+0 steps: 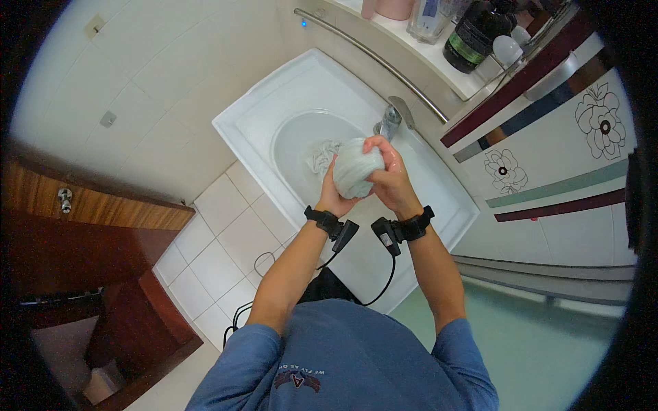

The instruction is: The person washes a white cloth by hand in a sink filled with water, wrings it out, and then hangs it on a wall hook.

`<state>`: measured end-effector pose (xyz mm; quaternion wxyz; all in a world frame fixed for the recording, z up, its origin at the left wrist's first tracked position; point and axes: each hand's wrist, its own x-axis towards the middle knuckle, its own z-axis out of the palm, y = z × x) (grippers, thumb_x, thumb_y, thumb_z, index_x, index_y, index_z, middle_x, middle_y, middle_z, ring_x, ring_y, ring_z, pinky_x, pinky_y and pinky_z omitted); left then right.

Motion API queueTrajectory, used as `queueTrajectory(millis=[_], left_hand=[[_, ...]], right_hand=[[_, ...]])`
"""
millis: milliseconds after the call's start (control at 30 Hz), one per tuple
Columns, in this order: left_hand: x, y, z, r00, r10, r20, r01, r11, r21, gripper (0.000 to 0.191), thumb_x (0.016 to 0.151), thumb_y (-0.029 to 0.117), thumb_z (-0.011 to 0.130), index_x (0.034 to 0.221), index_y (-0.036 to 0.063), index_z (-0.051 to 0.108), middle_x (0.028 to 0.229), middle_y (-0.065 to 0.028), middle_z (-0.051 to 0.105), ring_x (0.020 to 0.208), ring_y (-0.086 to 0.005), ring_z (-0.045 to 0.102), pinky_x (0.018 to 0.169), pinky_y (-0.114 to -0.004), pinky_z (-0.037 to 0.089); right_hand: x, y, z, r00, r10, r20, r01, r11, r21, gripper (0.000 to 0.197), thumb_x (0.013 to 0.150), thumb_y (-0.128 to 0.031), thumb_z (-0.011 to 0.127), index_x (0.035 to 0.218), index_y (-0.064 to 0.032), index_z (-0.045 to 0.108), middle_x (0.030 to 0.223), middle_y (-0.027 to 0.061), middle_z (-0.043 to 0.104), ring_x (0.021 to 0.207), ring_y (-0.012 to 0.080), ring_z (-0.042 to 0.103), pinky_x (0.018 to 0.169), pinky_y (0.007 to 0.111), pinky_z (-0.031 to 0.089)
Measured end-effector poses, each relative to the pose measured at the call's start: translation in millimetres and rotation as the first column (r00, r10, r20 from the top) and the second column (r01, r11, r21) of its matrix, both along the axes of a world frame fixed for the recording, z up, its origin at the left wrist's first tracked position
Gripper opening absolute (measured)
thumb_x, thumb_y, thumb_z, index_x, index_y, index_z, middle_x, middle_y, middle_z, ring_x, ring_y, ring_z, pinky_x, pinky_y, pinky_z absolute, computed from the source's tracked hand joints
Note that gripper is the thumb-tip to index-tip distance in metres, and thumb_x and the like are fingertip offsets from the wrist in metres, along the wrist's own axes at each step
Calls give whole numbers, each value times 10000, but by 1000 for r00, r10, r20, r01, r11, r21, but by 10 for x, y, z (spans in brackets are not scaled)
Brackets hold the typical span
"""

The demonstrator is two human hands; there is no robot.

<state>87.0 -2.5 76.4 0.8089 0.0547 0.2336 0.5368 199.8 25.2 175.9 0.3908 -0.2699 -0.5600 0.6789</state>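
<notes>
Over the near right side of the washbasin bowl (295,138), my left hand (336,192) and my right hand (390,177) hold a rounded, pale whitish bundle (357,167), which looks like wet cloth. My left hand cups its lower left side. The right fingers curl over its top right, with the thumb against its right side; the skin there looks wet. Behind the bundle, a crumpled whitish cloth (324,154) lies in the bowl, partly hidden. The metal faucet (390,120) stands just beyond my right hand.
A metal rail (370,49) runs along the wall behind the basin. Above it, a white shelf (406,51) bears a dark pump bottle (473,41), a clear cup (429,23) and other toiletries. Black cables (390,287) hang from the wrist-worn devices. A wooden door (103,200) stands at left.
</notes>
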Motion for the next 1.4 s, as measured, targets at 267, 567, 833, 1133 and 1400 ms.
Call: queueTrajectory(millis=[267,567,833,1133,1400], left_hand=[[-103,62,-278,996,90,5,-89,991,-101,374,901,297,393,1156,45,495,1147,-122,545,1042,-229,537,905,-358,429],[-102,-49,-191,953,-76,-294,23,983,-181,314,910,267,434,1110,37,511,1061,-89,572,981,-188,559,854,-350,457],[-403,30,-304,-6,191,-982,588,795,151,323,825,46,411,1144,10,447,1056,-150,541,966,-260,537,842,-313,420],[-406,-308,-194,995,12,-98,-38,963,-267,698,821,417,495,1368,129,172,1355,-172,265,1253,-339,258,978,-529,267],[-251,5,-71,930,279,241,-234,952,-198,486,813,493,507,1114,112,532,1071,-116,568,982,-224,550,853,-396,432]], right_hand=[[528,-96,-1151,870,-349,-348,101,818,-567,451,836,-70,547,1243,-101,357,1182,83,485,1082,215,485,944,372,387],[217,-78,-1395,892,-268,-365,-103,665,-740,448,905,-408,411,1202,-78,474,1170,69,534,1072,204,511,926,361,408],[-25,123,-1283,962,-220,161,272,807,-524,377,859,-248,557,1153,-30,463,1038,107,558,923,173,553,763,285,467],[-144,161,-788,902,-219,372,48,907,419,422,663,-37,693,1035,-46,492,992,111,556,936,213,547,799,312,441],[-79,-80,-812,923,-257,286,168,938,302,328,763,-77,634,1043,-38,469,1038,79,519,951,181,494,850,295,393]])
